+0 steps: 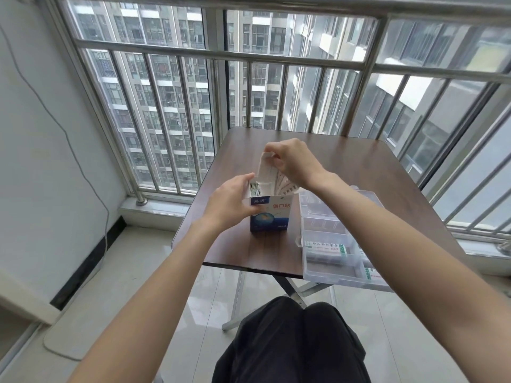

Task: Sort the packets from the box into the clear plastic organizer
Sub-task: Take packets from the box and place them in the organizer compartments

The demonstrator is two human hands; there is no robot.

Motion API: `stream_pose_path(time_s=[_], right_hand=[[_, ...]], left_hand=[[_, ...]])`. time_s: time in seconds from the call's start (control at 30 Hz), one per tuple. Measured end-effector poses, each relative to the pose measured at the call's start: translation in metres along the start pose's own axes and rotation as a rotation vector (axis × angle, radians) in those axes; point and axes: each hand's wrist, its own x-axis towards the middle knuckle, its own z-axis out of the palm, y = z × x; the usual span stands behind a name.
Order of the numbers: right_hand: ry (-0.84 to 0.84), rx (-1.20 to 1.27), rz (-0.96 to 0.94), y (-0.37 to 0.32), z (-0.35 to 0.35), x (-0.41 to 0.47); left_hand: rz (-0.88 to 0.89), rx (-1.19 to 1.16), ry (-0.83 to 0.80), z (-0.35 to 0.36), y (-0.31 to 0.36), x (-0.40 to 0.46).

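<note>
The right hand [290, 161] pinched upright packets [269, 175] above the box [272, 217] gripped by the left hand [229, 203], with the organizer [331, 261] just rightward, nearer the right hand

Setting: enclosed balcony of a high-rise flat, residential. Evidence: full-height window [171, 106] behind steel safety bars [221, 55]; apartment towers [154, 87] close outside at the same height; glossy tiled floor [132, 272]; white wall [33, 134] with a loose cable [69, 139]; small brown folding table [345, 161] on metal legs.
</note>
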Motion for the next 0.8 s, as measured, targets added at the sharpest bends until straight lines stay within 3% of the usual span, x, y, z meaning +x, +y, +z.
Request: stream_pose_path(time_s=[0.2,0.33,0.57,0.8], right_hand=[[0.06,0.127,0.052,0.009,-0.011,0.003],[0.202,0.225,0.168,0.019,-0.017,0.002],[0.395,0.575,0.332,0.025,-0.023,-0.008],[0.505,0.816,0.379,0.007,-0.046,-0.058]], left_hand=[[0.012,0.061,-0.044,-0.003,0.0,0.004],[-0.034,0.058,-0.08,-0.003,0.006,0.009],[-0.018,-0.284,0.263,-0.016,0.033,0.021],[0.006,-0.74,-0.084,-0.023,0.093,0.012]])
